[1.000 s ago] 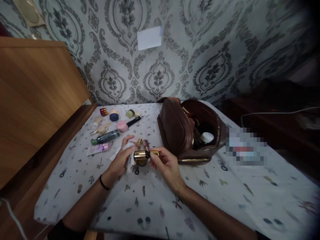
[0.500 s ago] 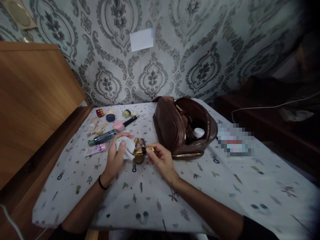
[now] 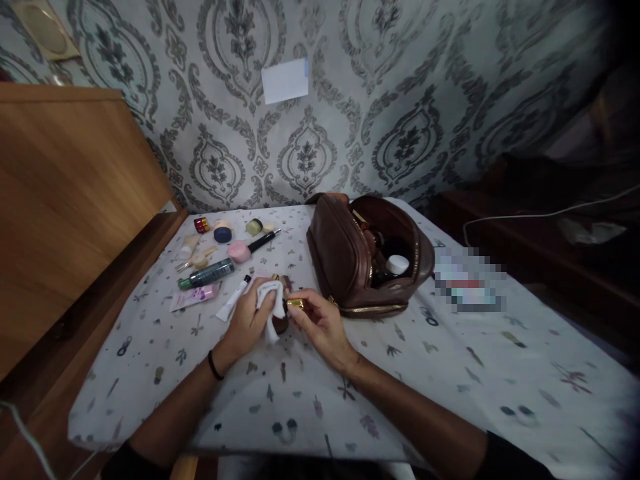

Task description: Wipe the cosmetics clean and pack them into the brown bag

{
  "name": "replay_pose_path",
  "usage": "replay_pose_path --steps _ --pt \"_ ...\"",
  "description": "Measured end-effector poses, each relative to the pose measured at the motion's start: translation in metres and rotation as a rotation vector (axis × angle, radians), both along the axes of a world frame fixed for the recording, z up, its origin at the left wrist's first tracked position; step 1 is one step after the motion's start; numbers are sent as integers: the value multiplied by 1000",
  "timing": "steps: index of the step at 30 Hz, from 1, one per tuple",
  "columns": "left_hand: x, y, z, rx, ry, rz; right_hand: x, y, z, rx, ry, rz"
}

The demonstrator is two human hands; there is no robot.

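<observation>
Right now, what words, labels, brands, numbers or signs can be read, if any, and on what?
No text is readable.
Green bottle: markings too small and blurred.
Pink-and-white tube: print too small to read.
Gold tube in the right hand: nothing legible.
Pixelated patch: any text is obscured.

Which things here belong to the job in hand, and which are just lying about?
In hand:
- crumpled white cloth, left hand
- small shiny gold tube, right hand

Lying about, untouched:
- open brown leather bag
- dark grey-green bottle
- slim white tube with black cap
- round pink pot
</observation>
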State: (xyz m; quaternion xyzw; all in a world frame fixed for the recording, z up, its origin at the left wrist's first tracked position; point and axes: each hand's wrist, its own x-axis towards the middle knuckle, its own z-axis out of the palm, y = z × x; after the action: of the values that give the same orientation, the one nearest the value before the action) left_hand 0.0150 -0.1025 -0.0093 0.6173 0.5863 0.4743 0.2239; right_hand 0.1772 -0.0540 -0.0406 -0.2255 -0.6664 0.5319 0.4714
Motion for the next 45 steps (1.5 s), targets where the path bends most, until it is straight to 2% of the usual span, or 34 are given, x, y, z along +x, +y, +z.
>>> replay_pose_path --steps 4,8,12,15,18,21,24,29,32,37,39,45 --pt "-6 5 -3 5 -147 132 1 -2 1 111 -25 12" --pt "-9 7 -8 -52 -273 162 1 1 1 74 -32 5" --pt "-7 5 -5 -21 -252 123 2 2 1 -13 -46 -9" --pt "-3 3 1 17 -213 13 2 1 1 -32 -52 -20" --pt "1 -1 5 -18 -176 -117 2 -1 1 40 -74 -49" --pt "5 -3 6 -45 -137 -140 1 -2 0 120 -99 -63" --pt "4 -1 5 -50 -128 -99 1 -2 -3 101 -91 -53" --pt "-5 5 1 -6 -193 123 -1 -4 -6 36 -84 -11" --pt "-8 6 -2 1 -222 154 -1 -4 -5 27 -89 -11" --pt "-6 3 -1 -3 -215 119 -1 -3 -2 -105 -51 22" --pt "-5 1 2 18 -202 93 -1 -2 -2 -109 -46 13" --pt "-2 -3 5 32 -85 -135 0 -3 -7 126 -108 -53"
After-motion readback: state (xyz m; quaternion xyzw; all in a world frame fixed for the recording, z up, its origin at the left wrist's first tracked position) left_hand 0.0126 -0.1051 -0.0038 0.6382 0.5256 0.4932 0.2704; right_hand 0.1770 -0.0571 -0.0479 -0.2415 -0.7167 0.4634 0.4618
